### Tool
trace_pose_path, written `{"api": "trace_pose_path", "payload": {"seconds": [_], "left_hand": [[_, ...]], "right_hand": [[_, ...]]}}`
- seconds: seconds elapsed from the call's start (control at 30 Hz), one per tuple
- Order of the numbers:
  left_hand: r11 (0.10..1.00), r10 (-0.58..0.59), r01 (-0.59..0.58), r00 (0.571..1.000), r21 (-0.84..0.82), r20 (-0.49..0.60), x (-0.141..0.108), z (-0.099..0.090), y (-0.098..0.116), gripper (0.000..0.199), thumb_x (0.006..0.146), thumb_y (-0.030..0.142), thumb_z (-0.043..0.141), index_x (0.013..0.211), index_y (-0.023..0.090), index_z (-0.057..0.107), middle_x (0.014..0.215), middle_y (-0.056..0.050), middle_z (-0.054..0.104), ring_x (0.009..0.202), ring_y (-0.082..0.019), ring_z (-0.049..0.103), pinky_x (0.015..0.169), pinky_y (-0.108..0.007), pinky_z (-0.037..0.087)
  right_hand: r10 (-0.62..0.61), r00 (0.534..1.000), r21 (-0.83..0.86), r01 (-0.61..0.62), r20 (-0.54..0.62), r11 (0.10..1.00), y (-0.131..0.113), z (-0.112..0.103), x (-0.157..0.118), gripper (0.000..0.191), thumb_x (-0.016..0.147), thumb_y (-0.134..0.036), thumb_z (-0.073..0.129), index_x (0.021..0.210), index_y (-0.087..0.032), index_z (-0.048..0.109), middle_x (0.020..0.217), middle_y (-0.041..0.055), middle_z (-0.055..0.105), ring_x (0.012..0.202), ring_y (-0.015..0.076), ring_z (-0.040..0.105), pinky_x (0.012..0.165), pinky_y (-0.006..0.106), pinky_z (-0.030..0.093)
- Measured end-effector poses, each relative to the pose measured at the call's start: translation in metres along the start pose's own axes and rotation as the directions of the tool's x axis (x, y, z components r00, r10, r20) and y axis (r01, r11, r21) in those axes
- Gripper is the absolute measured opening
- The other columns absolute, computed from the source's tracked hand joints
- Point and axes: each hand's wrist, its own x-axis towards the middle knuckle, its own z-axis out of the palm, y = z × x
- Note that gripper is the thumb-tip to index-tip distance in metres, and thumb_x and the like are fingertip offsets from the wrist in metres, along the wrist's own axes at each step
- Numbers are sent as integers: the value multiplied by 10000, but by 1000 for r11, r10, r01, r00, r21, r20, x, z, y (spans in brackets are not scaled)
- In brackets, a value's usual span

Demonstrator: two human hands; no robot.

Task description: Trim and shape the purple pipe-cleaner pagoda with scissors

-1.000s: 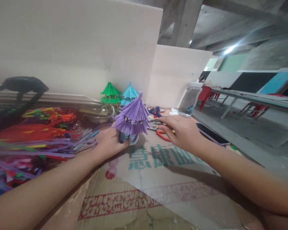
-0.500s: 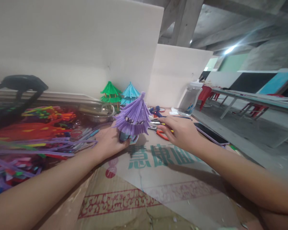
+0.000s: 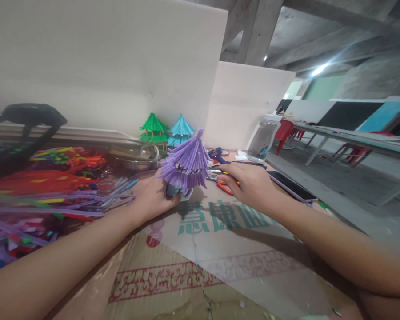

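Observation:
A purple two-tiered pipe-cleaner tree (image 3: 188, 162) stands up in my left hand (image 3: 155, 193), which is wrapped round its dark base. To the right, my right hand (image 3: 250, 180) hovers over the tools with its fingers bent together; what they hold, if anything, I cannot make out. Beneath and beside those fingertips lie orange-handled scissors (image 3: 225, 188). Behind the purple tree stand a green tree (image 3: 154, 129) and a light blue tree (image 3: 181, 130) of the same kind. A blue glue gun (image 3: 216, 154) lies just past the tools.
Piled pipe cleaners (image 3: 46, 178) cover the left side, near a clear bowl (image 3: 135, 158). A water bottle (image 3: 264, 138) stands at the back right, and a phone (image 3: 293, 186) lies right of my right hand. White boards (image 3: 103, 66) rise behind the printed cardboard (image 3: 160, 262).
The purple tree has tilted very slightly to the right in my left hand. Otherwise both hands stay nearly where they were.

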Motion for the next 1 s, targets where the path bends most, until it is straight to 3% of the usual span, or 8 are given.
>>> {"api": "trace_pose_path", "payload": {"seconds": [0.33, 0.43, 0.7, 1.0], "left_hand": [[999, 13, -14, 1000, 36, 7, 0, -2, 2, 411, 859, 528, 671, 1118, 209, 666, 827, -70, 678, 842, -322, 731, 882, -448, 625], [999, 3, -4, 1000, 39, 14, -1, -2, 1, 444, 864, 532, 685, 1153, 195, 670, 833, -79, 684, 887, -339, 747, 942, -471, 625], [998, 40, -40, 999, 43, 10, 0, -2, 2, 491, 888, 528, 657, 1234, 182, 693, 961, -120, 731, 960, -370, 763, 1004, -516, 625], [998, 31, -32, 999, 47, 16, -1, -3, 3, 383, 876, 518, 682, 1094, 205, 692, 823, -81, 674, 960, -364, 759, 958, -464, 617]], "right_hand": [[-128, 986, -101, 118, -108, 988, -4, -2, 3, 360, 1191, -297, 506, 1082, -136, 810, 905, 115, 871, 793, 232, 826, 678, 319, 567], [-150, 980, -97, 138, -127, 986, -4, -2, 3, 352, 1187, -283, 512, 1087, -121, 808, 934, 127, 875, 806, 245, 833, 693, 336, 586], [-87, 991, -105, 76, -100, 992, 2, -3, 0, 298, 1152, -345, 576, 1182, -155, 804, 1031, 140, 889, 881, 265, 842, 734, 353, 614], [-97, 990, -79, 89, -99, 993, 3, 2, -2, 298, 1156, -332, 573, 1191, -147, 804, 986, 137, 879, 881, 262, 836, 727, 341, 609]]}}
